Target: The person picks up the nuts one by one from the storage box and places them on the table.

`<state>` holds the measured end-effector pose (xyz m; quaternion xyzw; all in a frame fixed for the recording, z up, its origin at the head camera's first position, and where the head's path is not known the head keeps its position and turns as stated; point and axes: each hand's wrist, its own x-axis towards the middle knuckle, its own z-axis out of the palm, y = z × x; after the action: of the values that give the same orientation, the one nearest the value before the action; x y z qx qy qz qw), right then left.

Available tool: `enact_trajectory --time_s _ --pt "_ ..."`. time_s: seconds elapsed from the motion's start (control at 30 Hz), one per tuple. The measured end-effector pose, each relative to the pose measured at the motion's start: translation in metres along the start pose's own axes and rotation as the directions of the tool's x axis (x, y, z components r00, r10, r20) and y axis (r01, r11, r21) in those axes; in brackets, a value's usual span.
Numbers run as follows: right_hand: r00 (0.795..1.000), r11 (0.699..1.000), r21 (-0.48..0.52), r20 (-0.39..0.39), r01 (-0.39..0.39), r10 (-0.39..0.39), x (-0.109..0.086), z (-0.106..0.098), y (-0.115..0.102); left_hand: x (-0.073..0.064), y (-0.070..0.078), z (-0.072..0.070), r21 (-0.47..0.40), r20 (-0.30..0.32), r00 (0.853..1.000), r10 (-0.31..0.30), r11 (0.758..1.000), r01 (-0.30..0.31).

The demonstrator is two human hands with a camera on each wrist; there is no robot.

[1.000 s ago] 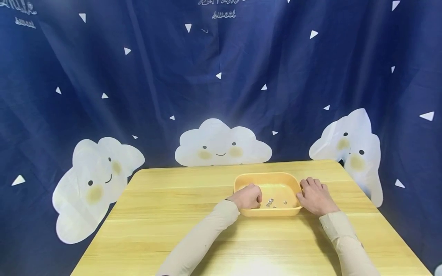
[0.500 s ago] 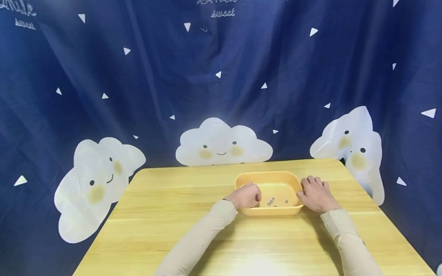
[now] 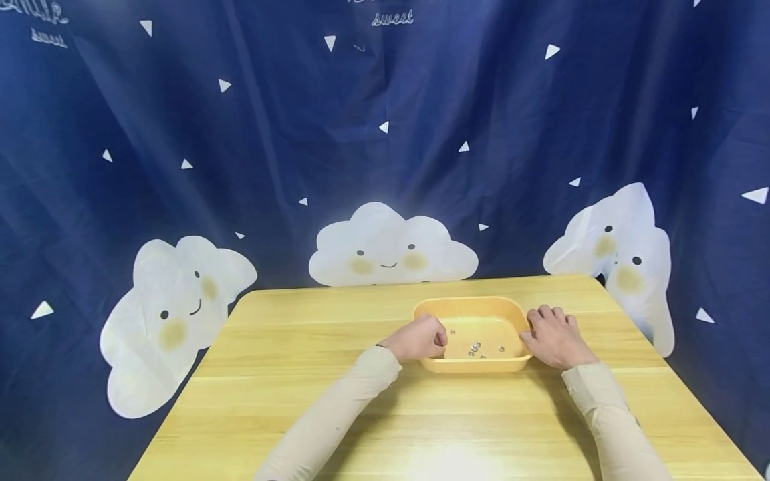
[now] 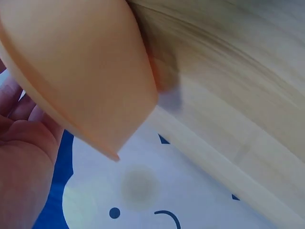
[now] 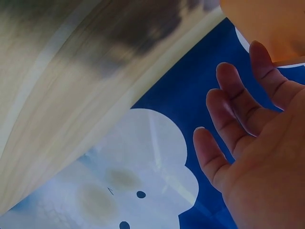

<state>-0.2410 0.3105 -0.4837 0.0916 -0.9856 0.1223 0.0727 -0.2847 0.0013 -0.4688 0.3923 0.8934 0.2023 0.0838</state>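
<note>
A yellow-orange plastic tray [image 3: 475,366] stands on the table, holding several small shiny metal-looking pieces [image 3: 475,347], too small to name. My left hand [image 3: 415,339] reaches over the tray's left end, its fingers curled down inside. Whether a small piece is between its fingertips is hidden in the head view. In the left wrist view, the left hand [image 4: 24,152] shows partly behind the tray wall [image 4: 90,71]. My right hand [image 3: 556,339] holds the tray's right rim, thumb at the edge. The right wrist view shows the right hand's other fingers [image 5: 221,114] bent loosely outside the tray.
The light wooden table [image 3: 289,374] extends to the left and in front of the tray. Behind it hangs a dark blue curtain [image 3: 385,160] with white triangles and smiling clouds [image 3: 391,250].
My left hand has shifted a little left toward the tray's end, uncovering one small piece near its knuckles. The right hand stays at the right rim. The head view has tilted slightly.
</note>
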Motion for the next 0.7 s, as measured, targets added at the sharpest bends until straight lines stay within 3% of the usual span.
enact_trajectory --time_s 0.37,0.7 --pt "1.0 1.0 0.0 -0.008 0.006 -0.006 0.002 0.0 -0.001 -0.015 -0.01 -0.019 -0.09 -0.002 0.999 -0.048 0.995 0.047" --pt "1.0 1.0 0.01 0.003 0.006 -0.006 0.001 0.001 0.001 -0.028 -0.015 -0.033 -0.114 -0.044 0.997 -0.061 0.992 0.056"
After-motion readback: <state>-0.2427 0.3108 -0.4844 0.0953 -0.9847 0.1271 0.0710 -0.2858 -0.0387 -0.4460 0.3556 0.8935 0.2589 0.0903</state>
